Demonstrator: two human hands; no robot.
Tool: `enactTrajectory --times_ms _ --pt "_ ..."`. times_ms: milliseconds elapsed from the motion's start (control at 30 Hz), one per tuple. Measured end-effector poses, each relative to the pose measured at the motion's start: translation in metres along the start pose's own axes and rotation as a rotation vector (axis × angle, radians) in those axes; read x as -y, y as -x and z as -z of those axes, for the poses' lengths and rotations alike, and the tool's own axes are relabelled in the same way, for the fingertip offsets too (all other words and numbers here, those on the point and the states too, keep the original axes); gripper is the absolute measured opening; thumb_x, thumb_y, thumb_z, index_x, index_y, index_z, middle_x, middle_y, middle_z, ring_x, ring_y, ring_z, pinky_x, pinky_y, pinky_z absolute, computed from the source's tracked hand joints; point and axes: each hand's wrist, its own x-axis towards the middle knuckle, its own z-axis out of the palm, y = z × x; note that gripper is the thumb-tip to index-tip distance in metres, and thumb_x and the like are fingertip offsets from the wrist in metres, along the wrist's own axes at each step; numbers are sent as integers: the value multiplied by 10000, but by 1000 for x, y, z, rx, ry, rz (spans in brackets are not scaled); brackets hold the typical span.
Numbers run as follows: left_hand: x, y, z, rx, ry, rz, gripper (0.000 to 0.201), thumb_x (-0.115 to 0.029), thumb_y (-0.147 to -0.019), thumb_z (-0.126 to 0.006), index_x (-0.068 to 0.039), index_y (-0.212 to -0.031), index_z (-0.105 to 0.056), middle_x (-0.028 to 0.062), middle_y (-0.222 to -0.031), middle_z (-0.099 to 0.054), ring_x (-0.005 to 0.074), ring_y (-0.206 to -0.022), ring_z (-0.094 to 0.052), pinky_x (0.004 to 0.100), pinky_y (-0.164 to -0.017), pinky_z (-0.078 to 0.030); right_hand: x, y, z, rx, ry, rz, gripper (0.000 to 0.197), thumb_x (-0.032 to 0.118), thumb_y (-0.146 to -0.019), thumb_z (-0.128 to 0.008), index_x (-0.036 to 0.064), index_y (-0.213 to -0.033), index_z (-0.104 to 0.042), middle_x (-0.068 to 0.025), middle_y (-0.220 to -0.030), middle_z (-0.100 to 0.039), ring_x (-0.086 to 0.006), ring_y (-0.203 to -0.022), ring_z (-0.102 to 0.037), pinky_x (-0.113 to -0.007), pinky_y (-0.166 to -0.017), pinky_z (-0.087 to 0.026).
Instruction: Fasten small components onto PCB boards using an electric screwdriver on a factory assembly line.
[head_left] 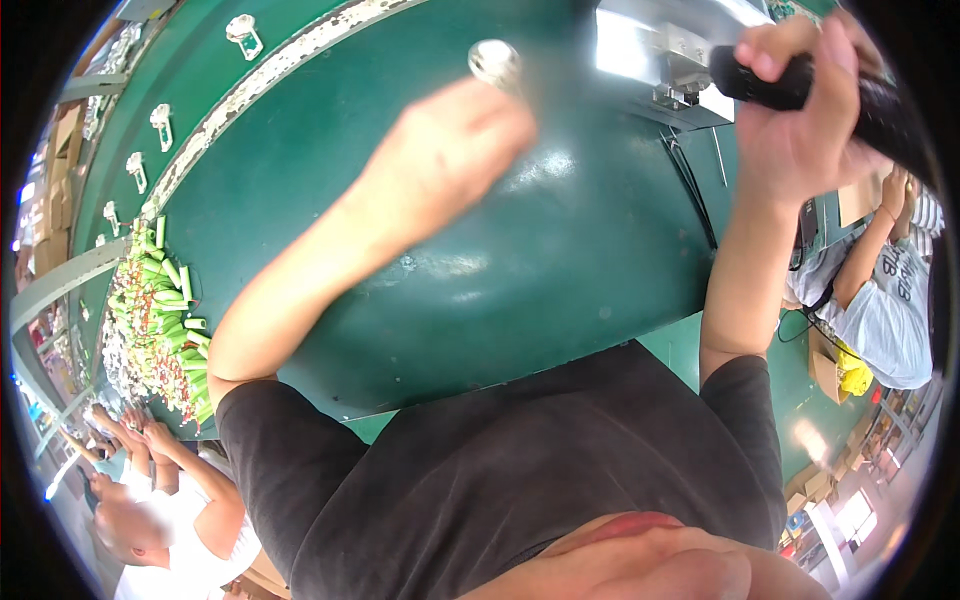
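My left hand (455, 140) reaches out over the dark green worktable (560, 260) and pinches a small round silver part (495, 62) at its fingertips; the hand is blurred. My right hand (805, 110) is raised at the upper right, wrapped around the black handle (800, 85) of a tool. Just beyond it stands a metal fixture (665, 50) on the table.
A green conveyor belt (200, 70) with several small clear parts runs along the far left. A pile of green cylinders with wires (160, 320) lies at the table's left end. People sit at the lower left (170, 490) and at the right (885, 300).
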Motion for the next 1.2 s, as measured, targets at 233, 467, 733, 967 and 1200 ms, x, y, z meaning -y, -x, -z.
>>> enactTrajectory --times_ms 233,467,733,967,1200 --pt "-30 18 -25 34 109 -30 188 -43 -744 -791 -49 -912 -708 77 -1061 -677 268 -906 -658 364 -734 -569 -1 8 13 152 -137 -318 186 52 -1011 -494 -79 -1070 -612 -129 -849 -592 -188 -601 -502 -371 -599 -436" --pt "-21 -3 -9 -136 35 65 242 -166 -735 -847 -74 -944 -768 110 -1232 -670 337 -1095 -639 449 -924 -539 -11 53 9 257 -380 -489 215 245 -980 -442 80 -877 -532 -12 -849 -473 -177 -701 -482 -399 -691 -420" --pt "13 23 -42 -145 -136 -329 226 -193 -819 -830 -22 -954 -770 307 -1482 -477 451 -1320 -554 434 -1093 -485 0 73 -23 250 -385 -482 168 176 -976 -477 93 -834 -510 -16 -780 -471 -178 -642 -486 -406 -628 -447" --pt "8 22 -41 -131 -78 -334 233 -212 -828 -828 -23 -951 -768 310 -1483 -472 452 -1333 -542 433 -1113 -470 27 91 -48 146 -122 -551 606 208 -1054 -571 155 -1549 -226 -2 -773 -494 -128 -539 -506 -293 -546 -511" --pt "16 26 -46 -116 -99 -329 246 -216 -825 -828 -14 -945 -754 317 -1474 -473 453 -1335 -536 443 -1129 -457 23 93 -49 173 -112 -567 617 189 -1044 -597 151 -1539 -233 -15 -769 -497 -124 -544 -500 -277 -547 -503"
